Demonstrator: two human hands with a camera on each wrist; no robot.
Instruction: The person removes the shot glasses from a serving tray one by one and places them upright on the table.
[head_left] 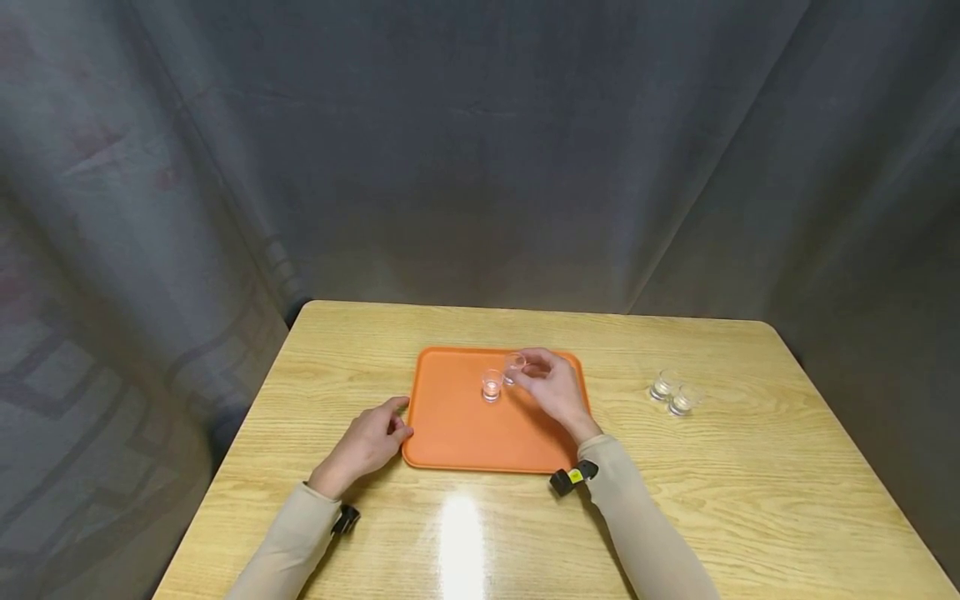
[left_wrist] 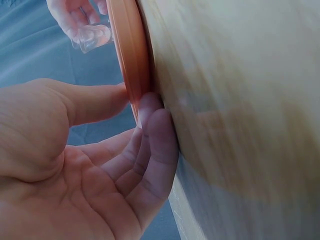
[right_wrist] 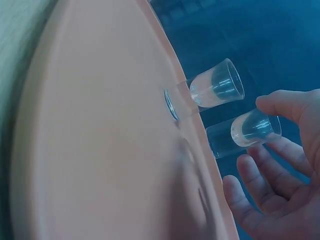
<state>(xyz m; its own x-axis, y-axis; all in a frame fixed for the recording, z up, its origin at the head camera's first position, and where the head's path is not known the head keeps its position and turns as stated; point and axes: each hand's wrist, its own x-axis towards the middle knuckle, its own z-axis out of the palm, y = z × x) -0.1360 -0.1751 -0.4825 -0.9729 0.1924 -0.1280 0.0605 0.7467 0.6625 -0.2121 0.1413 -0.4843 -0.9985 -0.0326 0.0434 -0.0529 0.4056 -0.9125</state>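
Note:
Two small clear shot glasses are over the orange tray in the head view. One, the left shot glass [head_left: 491, 386], stands upright on the tray [head_left: 480, 442]. My right hand [head_left: 553, 385] pinches the other shot glass [head_left: 514, 363] near its rim, close beside the first. In the right wrist view, thumb and index finger are on this glass [right_wrist: 252, 130], the other fingers loosely bent below. At the tray's left edge, my left hand [head_left: 371, 435] grips the rim [left_wrist: 131, 55], thumb on one side and bent fingers on the other in the left wrist view.
Two more clear shot glasses, a rear one [head_left: 663, 385] and a front one [head_left: 684, 400], stand close together right of the tray on the wooden table [head_left: 750, 467]. A grey curtain [head_left: 465, 167] hangs behind the table's far edge.

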